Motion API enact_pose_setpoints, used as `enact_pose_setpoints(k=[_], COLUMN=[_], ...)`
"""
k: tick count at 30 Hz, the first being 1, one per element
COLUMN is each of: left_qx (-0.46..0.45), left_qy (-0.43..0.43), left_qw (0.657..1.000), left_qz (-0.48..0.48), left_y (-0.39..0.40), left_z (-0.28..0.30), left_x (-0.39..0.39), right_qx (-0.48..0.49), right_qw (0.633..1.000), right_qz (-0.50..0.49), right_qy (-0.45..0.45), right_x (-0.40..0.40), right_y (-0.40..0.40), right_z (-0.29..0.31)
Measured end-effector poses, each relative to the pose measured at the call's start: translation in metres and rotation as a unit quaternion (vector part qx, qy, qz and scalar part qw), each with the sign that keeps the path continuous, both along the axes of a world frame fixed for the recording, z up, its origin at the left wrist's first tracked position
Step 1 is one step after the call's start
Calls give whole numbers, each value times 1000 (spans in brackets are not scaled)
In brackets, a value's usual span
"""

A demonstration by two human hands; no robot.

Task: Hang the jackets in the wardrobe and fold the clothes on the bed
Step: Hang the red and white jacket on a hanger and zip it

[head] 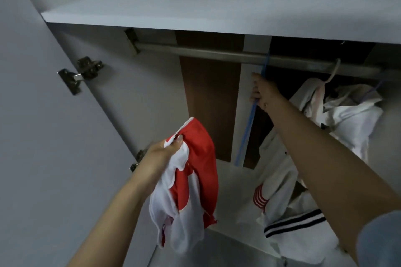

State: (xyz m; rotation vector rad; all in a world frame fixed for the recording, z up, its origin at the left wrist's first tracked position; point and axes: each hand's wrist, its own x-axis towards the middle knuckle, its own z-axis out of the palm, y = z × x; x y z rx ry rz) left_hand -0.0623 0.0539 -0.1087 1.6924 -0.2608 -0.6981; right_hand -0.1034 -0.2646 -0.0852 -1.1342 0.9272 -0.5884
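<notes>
Gripping: left hand [165, 151] bunching red-and-white zip jacket [193, 180] | right hand [263, 93] clutching thin blue plastic hanger [249, 119] | risk: hanger snagging on grey metal rail [217, 52], jacket slipping.

Left hand [166, 154] gripping red-and-white jacket [191, 180], right hand [263, 94] holding blue hanger [249, 123] on wardrobe rail [195, 49]
</notes>
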Motion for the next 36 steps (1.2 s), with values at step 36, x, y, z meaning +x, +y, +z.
enact_pose_setpoints(k=[36], left_qx=[92], left_qy=[49], left_qw=[982], left_qz=[-161], left_y=[136], left_z=[-1], left_x=[-20], right_qx=[-125], right_qw=[990], right_qz=[-60], right_qy=[22], right_x=[-117], right_y=[347], right_z=[-95])
